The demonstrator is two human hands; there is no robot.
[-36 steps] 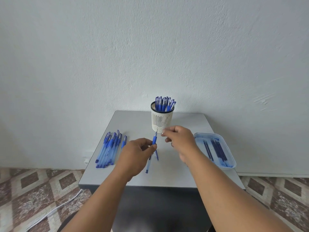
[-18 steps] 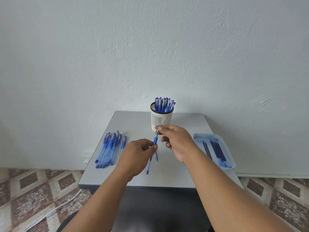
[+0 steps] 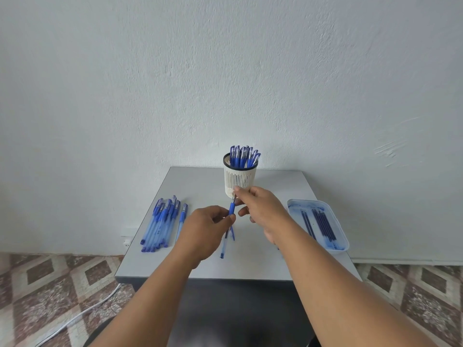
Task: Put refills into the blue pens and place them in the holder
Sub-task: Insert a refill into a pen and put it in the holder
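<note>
Here each grip pinches the blue pen (image 3: pixel 231 212): left hand (image 3: pixel 205 229) barrel, right hand (image 3: pixel 260 209) tip.

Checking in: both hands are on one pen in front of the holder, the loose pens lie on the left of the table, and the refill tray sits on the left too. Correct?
Not quite. The head view shows the refill tray on the right of the table, not the left. The rest stands: left hand and right hand hold one pen in front of the holder, loose pens on the left.
</note>
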